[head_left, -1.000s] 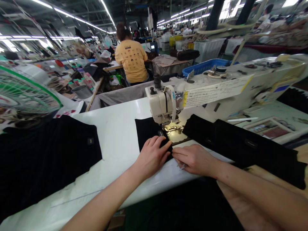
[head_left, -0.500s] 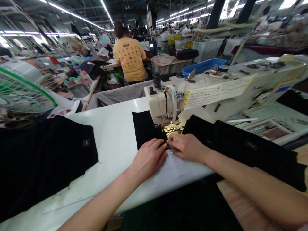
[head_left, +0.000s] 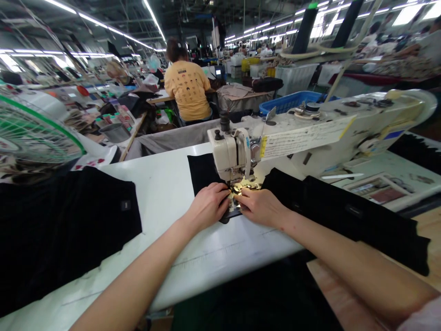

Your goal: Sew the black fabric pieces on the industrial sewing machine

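Note:
A piece of black fabric (head_left: 201, 172) lies under the head of a sewing machine (head_left: 225, 154), on its pale bed. My left hand (head_left: 208, 207) rests on this fabric with its fingers bent together, the tips gripping it just in front of the needle area. Facing it, my right hand (head_left: 260, 209) has its index finger and thumb closed beside the brassy presser foot (head_left: 246, 186). Whatever lies between the right fingertips is too small and hidden to make out. The two hands are close but apart.
Black garment pieces with small labels lie at left (head_left: 69, 230) and right (head_left: 344, 207) of the machine. A green-rimmed fan (head_left: 41, 124) stands at far left. Behind the table sit a co-worker in a yellow shirt (head_left: 188, 87) and a blue basket (head_left: 289, 101).
Both hands have moved slightly away from me, closer to the needle. My left fingertips have shifted left, opening a small gap between the hands. The camera view has shifted slightly.

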A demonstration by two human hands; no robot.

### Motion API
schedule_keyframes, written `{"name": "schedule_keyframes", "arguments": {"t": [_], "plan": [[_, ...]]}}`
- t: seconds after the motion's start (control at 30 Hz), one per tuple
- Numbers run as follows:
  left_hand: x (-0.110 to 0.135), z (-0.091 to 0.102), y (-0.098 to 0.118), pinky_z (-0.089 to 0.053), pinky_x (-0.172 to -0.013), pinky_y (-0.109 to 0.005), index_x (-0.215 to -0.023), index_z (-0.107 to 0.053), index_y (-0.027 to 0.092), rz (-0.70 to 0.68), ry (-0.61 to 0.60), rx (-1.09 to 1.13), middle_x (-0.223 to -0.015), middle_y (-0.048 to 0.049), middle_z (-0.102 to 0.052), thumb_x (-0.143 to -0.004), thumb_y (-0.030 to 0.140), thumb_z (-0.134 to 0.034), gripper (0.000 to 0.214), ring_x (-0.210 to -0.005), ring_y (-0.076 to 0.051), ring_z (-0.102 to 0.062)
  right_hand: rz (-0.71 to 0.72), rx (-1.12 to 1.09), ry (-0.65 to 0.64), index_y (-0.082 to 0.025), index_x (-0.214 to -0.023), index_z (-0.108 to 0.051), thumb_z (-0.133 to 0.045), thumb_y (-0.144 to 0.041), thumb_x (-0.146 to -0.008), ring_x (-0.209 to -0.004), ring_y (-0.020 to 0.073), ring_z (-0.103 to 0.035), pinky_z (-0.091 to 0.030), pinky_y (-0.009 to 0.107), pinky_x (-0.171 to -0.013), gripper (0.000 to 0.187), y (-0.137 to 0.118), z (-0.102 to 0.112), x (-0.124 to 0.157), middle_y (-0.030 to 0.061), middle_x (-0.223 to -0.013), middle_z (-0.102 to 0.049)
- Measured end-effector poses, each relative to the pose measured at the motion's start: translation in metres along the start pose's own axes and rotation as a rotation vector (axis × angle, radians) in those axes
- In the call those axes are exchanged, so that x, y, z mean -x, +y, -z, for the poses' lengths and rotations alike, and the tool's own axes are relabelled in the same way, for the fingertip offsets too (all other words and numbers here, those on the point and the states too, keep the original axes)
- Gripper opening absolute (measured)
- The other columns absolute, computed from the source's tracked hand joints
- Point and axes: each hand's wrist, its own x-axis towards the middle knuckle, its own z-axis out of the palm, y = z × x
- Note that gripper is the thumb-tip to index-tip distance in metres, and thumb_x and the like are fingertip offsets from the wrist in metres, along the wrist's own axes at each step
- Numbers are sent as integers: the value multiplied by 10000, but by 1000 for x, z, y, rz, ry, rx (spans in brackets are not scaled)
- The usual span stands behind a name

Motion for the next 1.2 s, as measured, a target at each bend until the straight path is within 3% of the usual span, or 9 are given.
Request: {"name": "schedule_keyframes", "arguments": {"t": [0.13, 0.3, 0.5, 0.67, 0.8, 0.87, 0.93, 1.03, 1.2], "plan": [[0, -2, -2, -536, -919, -384, -1065, -706, 173, 12, 15, -6, -1080, -97, -686, -945, 237, -512, 237, -1044, -222, -623, -56, -28, -26, -191, -1109, -657, -522, -212, -932, -729, 160, -619, -392, 261, -593, 223, -18, -2, 26, 60, -955, -659], [8, -8, 4, -505, -944, -401, -1151, -673, 179, 62, 30, -32, -1173, -104, -665, -953, 259, -493, 279, -1094, -231, -599, -77, -35, 5, -186, -1259, -607, -564, -175, -883, -721, 172, -642, -414, 270, -611, 378, -37, -13, 50, 59, -954, -682], [15, -27, 8, -298, -1138, -576, -1441, -442, 119, 364, 28, -118, -1521, -177, -437, -954, 480, -472, 607, -1421, -352, -360, -55, -68, 48, -191, -1138, -651, -548, -120, -846, -725, 186, -656, -430, 281, -626, 318, -38, -16, 51, 42, -890, -685], [28, -22, 24, -254, -1154, -586, -1465, -411, 99, 406, -43, -100, -1569, -201, -344, -945, 579, -432, 708, -1456, -389, -285, 4, -40, 108, -193, -1077, -662, -522, -99, -836, -684, 185, -658, -429, 280, -589, 294, -37, -18, 56, 31, -820, -676], [50, 7, 30, -389, -1093, -417, -1255, -613, 237, 557, -39, -5, -1391, -86, -582, -941, 545, -474, 461, -1311, -274, -506, 31, -23, 137, -180, -1135, -655, -509, -113, -853, -690, 185, -677, -451, 277, -592, 325, -36, -21, 57, 33, -832, -692], [60, 23, 19, -447, -1004, -402, -1128, -649, 199, 766, 22, -38, -1233, -121, -644, -1003, 429, -362, 388, -1182, -264, -586, 34, -13, 144, -172, -1149, -656, -508, -118, -852, -706, 191, -688, -468, 281, -601, 336, -36, -23, 56, 36, -854, -702], [65, 35, 4, -463, -943, -466, -1110, -621, 102, 967, 76, -107, -1176, -221, -620, -1009, 338, -327, 390, -1156, -332, -582, 46, -5, 160, -175, -1140, -662, -495, -129, -858, -711, 194, -696, -487, 288, -603, 331, -35, -25, 57, 38, -876, -712], [67, 36, -12, -479, -888, -454, -1062, -611, 68, 1125, 87, -119, -1146, -253, -617, -939, 314, -515, 291, -1137, -369, -584, 78, 8, 225, -175, -1114, -668, -445, -151, -883, -704, 194, -705, -513, 298, -601, 322, -33, -31, 60, 46, -895, -721], [64, 29, -17, -482, -791, -284, -980, -610, 156, 1152, 123, -50, -1031, -118, -697, -922, 251, -561, 122, -980, -223, -665, 155, 36, 349, -178, -1111, -659, -384, -204, -929, -685, 185, -712, -529, 288, -581, 332, -23, -47, 65, 53, -909, -733]]}}
